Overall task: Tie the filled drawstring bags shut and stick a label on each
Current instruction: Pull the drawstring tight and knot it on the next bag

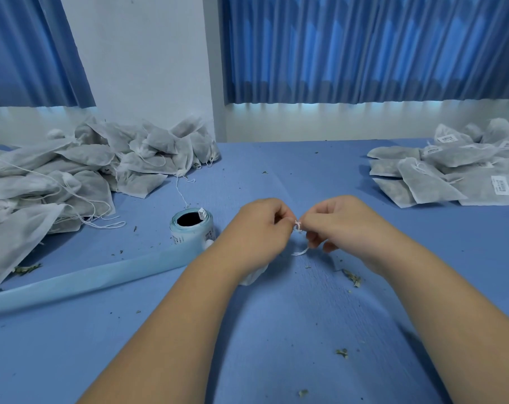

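Drawstring (pixel 297 226) (bag (pixel 253 277) mostly hidden beneath) is pinched by left hand (pixel 259 228) and right hand (pixel 334 225).

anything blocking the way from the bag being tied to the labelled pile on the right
Nothing visible but the person's own right hand: from the bag to the labelled pile there is only table with leaf crumbs.

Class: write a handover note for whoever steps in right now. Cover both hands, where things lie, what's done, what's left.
Left hand and right hand each pinch the string, knot unfinished; its bag lies mostly hidden under the left wrist.
Label roll sits left of the hands.
Done: labelled pile, far right.
Left: finish this knot, label the bag, then work through the left pile.
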{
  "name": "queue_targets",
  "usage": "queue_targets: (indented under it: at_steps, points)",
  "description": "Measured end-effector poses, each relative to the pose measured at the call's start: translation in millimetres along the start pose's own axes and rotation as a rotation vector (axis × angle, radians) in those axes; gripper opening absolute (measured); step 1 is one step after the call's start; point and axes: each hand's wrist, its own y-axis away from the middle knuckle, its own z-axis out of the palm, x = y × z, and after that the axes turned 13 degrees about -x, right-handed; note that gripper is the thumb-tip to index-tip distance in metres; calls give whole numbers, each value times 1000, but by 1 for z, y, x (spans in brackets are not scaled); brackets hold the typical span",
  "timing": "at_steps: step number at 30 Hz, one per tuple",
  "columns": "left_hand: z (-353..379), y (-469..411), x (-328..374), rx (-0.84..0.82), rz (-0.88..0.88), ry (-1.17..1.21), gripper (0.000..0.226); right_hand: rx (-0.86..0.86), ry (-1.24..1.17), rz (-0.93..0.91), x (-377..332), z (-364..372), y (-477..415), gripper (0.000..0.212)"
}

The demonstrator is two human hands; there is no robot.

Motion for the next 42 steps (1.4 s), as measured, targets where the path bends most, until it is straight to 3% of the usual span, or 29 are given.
queue_targets:
  at_steps: [3,8,19,26,37,42]
  points:
    - [0,1,1,-36,-73,74,23,9,45,-22,0,0,0,13]
    - [-4,6,10,-156,-152,417,20,-2,95,-83,1,-1,2,14]
    - [-18,5,0,-334,-158,565,23,96,149,-276,4,2,0,13]
    - [-19,3,-2,-309,-140,649,22,188,258,-364,5,5,-2,12]
    - [-18,-2,-10,-187,-174,687,27,107,348,-415,2,7,2,36]
    - [-17,-1,-8,-177,-160,678,26,140,388,-417,3,8,2,30]
